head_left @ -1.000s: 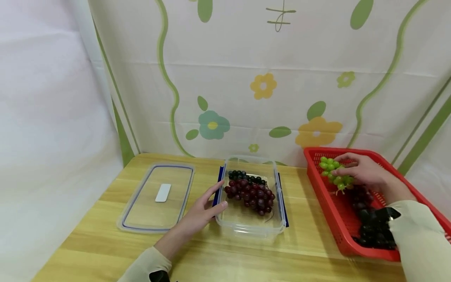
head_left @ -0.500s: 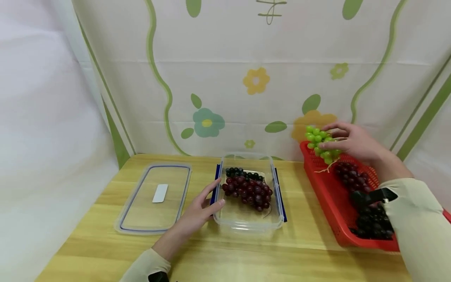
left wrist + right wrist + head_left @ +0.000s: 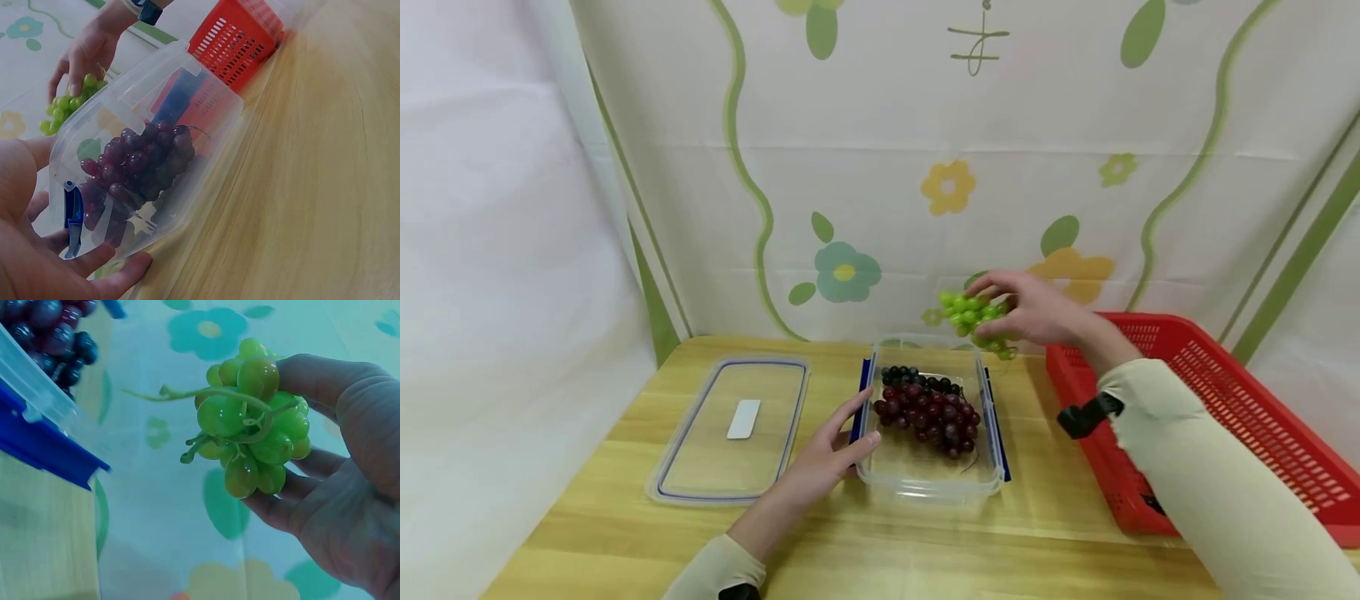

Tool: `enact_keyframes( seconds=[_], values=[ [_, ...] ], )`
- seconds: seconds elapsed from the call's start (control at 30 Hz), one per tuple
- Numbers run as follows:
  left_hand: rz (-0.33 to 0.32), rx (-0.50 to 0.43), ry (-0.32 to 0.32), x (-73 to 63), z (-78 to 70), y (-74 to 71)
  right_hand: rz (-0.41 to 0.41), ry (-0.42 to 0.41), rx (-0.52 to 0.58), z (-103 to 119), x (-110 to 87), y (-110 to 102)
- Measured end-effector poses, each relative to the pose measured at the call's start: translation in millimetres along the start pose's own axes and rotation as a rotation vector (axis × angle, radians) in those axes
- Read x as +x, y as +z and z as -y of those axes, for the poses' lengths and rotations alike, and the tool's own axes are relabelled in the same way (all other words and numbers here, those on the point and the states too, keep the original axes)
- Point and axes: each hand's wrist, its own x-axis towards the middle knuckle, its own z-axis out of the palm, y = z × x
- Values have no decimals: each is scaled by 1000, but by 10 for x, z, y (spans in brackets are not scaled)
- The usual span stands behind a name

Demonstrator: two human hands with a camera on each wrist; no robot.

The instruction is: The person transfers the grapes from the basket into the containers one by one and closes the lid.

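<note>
The right hand reaches in from the right, its pale sleeve slanting over the red basket, and pinches the green grapes between thumb and fingers, in the air above the far right end of the clear container. The left hand, thumb and fingers spread, touches the container's left side. Inside it lie 2 bunches, dark red grapes and blackish grapes. The desk is light wood-grain, with a blue-edged lid flat at left; behind hangs white cloth printed with flowers, leaves and wavy green lines.
</note>
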Motion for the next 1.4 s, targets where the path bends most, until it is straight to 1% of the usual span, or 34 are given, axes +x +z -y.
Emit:
enact_keyframes(
  seconds=[0.1,0.33,0.47,0.57,0.73,0.87,1.0,1.17,1.4],
  values=[
    [-5,1,-1,0,24,-10,44,-25,-36,56,127,167],
    [-10,-2,-5,-6,21,-44,69,-83,-99,123,341,488],
    [-8,-6,-3,3,38,-57,93,-120,-102,88,437,639],
    [-4,-13,-1,9,56,-60,105,-133,-124,40,494,740],
    [-5,-20,-10,13,62,-72,148,-110,-145,-61,533,894],
    [-3,-14,-7,18,53,-76,179,-49,-103,-133,518,939],
    [0,-12,7,15,36,-72,159,6,-80,-154,490,897],
    [-6,-17,11,8,27,-70,121,3,-123,-161,479,857],
    [-3,-13,10,8,29,-64,113,-11,-153,-193,497,920]
  ],
)
